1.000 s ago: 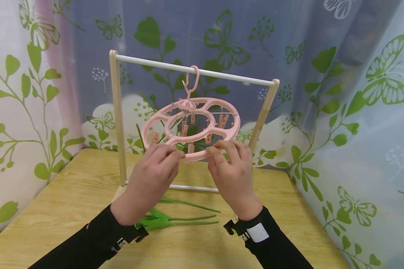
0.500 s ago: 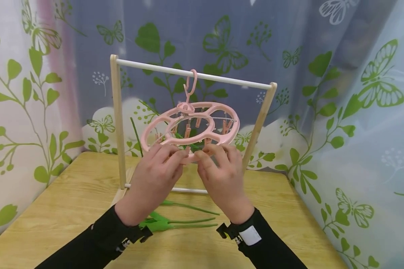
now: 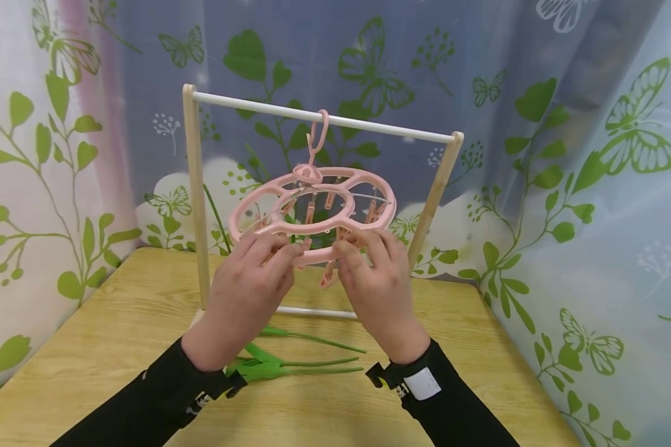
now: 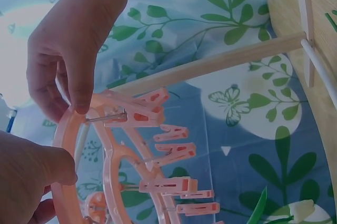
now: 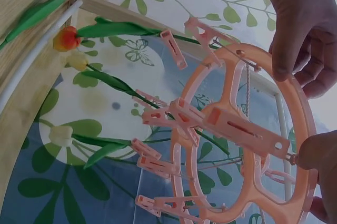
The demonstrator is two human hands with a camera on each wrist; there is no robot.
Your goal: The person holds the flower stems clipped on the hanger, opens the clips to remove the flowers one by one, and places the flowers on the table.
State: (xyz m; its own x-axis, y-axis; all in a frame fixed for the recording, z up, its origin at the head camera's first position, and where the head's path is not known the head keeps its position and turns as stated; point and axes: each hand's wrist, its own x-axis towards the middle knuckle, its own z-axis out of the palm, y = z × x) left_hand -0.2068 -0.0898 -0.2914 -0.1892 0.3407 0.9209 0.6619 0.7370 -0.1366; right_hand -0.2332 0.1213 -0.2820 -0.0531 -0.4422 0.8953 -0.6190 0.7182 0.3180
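Observation:
A round pink clip hanger [image 3: 315, 256] hangs by its hook [image 3: 322, 139] from a white bar [image 3: 394, 130]. My left hand [image 3: 248, 288] pinches the near rim on its left, thumb on the near side. To the right, my right hand [image 3: 377, 285] pinches the same rim, thumb beside the mount of a pink clothespin [image 5: 247, 134] that dangles there. More clothespins [image 4: 168, 185] hang around the rings. Red-orange [image 5: 67, 38], yellow [image 5: 79, 60] and white [image 5: 61, 135] tulips hang heads down below the hanger in the right wrist view.
The bar belongs to a rack with wooden side posts [image 3: 196, 198] and a lower white rod [image 3: 319, 311], standing on a wooden table [image 3: 453, 379]. Green flower stems [image 3: 319, 362] lie before it, partly behind my left forearm. A printed curtain [image 3: 587, 205] surrounds the table.
The hanger has turned, its near side shifting left and its far side right. My right hand moved left, then slightly back right. A clothespin now shows between my hands.

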